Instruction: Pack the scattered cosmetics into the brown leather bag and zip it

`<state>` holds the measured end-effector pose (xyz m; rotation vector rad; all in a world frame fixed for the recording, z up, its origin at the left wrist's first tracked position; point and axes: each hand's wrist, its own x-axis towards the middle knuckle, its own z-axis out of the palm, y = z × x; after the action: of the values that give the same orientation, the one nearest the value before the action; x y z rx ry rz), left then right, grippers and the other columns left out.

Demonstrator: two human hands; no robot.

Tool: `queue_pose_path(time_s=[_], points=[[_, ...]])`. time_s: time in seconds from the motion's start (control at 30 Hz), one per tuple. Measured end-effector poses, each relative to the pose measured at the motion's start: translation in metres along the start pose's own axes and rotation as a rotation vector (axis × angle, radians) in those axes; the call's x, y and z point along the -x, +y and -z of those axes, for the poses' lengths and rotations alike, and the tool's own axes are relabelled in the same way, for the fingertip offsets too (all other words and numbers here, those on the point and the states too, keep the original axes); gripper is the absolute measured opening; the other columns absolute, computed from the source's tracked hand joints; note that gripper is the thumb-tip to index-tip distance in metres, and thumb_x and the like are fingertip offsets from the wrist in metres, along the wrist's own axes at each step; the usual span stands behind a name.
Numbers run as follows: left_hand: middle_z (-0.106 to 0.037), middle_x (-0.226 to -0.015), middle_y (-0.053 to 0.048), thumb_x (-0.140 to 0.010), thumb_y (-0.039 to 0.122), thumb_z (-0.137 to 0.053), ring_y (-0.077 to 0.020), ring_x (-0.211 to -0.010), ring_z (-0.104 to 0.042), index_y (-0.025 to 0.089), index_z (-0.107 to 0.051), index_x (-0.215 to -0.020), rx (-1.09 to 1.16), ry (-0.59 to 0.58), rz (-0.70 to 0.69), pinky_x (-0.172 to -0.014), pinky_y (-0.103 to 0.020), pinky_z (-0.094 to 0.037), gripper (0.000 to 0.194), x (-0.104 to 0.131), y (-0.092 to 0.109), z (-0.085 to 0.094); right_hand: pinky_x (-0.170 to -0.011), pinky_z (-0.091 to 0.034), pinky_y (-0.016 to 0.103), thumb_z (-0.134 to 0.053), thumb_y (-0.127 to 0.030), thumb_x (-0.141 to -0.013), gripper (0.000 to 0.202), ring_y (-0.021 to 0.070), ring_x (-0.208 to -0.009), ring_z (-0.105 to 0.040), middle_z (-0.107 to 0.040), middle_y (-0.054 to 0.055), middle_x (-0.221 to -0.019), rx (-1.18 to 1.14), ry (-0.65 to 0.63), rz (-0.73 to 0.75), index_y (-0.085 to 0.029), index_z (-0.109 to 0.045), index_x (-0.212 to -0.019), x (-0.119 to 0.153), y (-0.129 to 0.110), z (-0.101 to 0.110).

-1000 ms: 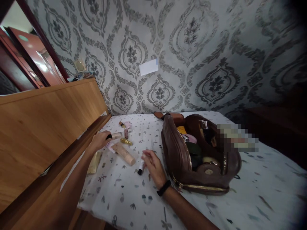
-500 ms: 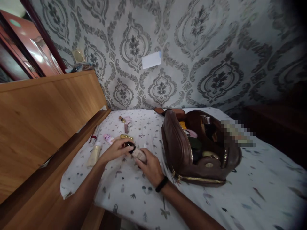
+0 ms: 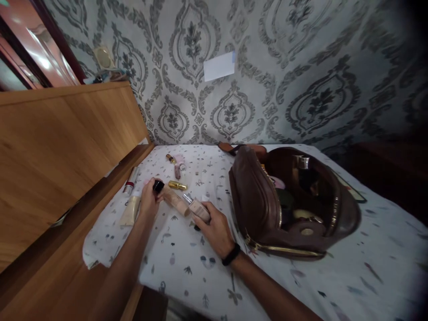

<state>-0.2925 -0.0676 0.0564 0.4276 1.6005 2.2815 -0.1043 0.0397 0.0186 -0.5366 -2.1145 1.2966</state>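
Seemingly a home, ornate wallpaper (image 3: 254,84), wooden panel (image 3: 67,138), printed cloth (image 3: 192,263) (plant motifs)

bottle (image 3: 200,210), cap (image 3: 158,186) in separate hands (image 3: 217,228)

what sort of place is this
Probably a room in a home, perhaps a bedroom: the wall has ornate grey wallpaper, a wooden panel stands at the left, and a white cloth with small printed motifs covers the surface.

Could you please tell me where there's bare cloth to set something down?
The printed cloth is bare between its near edge and the right hand, and between the gold tube and brown bag. Around the left hand, beige tube and cream tube crowd it.
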Motion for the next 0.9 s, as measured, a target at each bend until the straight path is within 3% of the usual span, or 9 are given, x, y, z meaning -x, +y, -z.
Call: queue_pose_path(time_s=[0.2, 0.33, 0.53, 0.67, 0.9], points=[[-0.039, -0.054, 0.008, -0.084, 0.044, -0.065, -0.0029, -0.039, -0.030, 0.015, -0.055, -0.081, 0.199, -0.149, 0.260, -0.034, -0.012, -0.018, 0.031, 0.006, -0.007, -0.010, -0.063, -0.045, 0.026, -0.061, -0.033, -0.078, 0.026, 0.0173, -0.065, -0.060, -0.069, 0.002, -0.078, -0.008, 0.003, 0.006, -0.017, -0.064, -0.098, -0.001, 0.000, -0.001], [-0.040, -0.054, 0.007, -0.083, 0.042, -0.068, -0.0028, -0.039, -0.030, 0.014, -0.054, -0.080, 0.233, -0.205, 0.308, -0.033, -0.012, -0.016, 0.031, 0.010, -0.012, -0.015, -0.063, -0.046, 0.026, -0.063, -0.032, -0.076, 0.030, 0.0178, -0.067, -0.062, -0.071, 0.003, -0.081, -0.001, -0.004, 0.022, -0.016, -0.066, -0.101, 0.000, 0.000, 0.000], [-0.045, -0.056, 0.006, -0.076, 0.042, -0.075, -0.0025, -0.039, -0.034, 0.013, -0.058, -0.082, 0.174, -0.220, 0.267, -0.036, -0.012, -0.017, 0.034, 0.017, -0.015, -0.019, -0.062, -0.046, 0.026, -0.062, -0.036, -0.079, 0.030, 0.0174, -0.065, -0.062, -0.071, 0.004, -0.079, -0.010, -0.020, 0.039, -0.015, -0.068, -0.098, 0.001, -0.003, 0.000], [-0.046, -0.058, 0.006, -0.073, 0.051, -0.075, -0.0033, -0.041, -0.033, 0.014, -0.060, -0.083, 0.027, -0.239, 0.167, -0.037, -0.013, -0.016, 0.041, 0.021, -0.018, -0.022, -0.064, -0.046, 0.025, -0.063, -0.033, -0.078, 0.025, 0.0175, -0.069, -0.063, -0.071, 0.003, -0.079, -0.024, -0.023, 0.073, -0.016, -0.068, -0.096, 0.000, -0.003, 0.000], [-0.046, -0.067, 0.004, -0.083, 0.062, -0.059, -0.0062, -0.048, -0.036, 0.017, -0.062, -0.085, -0.318, -0.274, -0.024, -0.039, -0.018, -0.022, 0.046, 0.026, -0.020, -0.021, -0.066, -0.047, 0.026, -0.064, -0.030, -0.076, 0.023, 0.0178, -0.070, -0.064, -0.071, 0.002, -0.080, -0.003, -0.013, 0.059, -0.018, -0.067, -0.095, -0.001, -0.001, -0.002]])
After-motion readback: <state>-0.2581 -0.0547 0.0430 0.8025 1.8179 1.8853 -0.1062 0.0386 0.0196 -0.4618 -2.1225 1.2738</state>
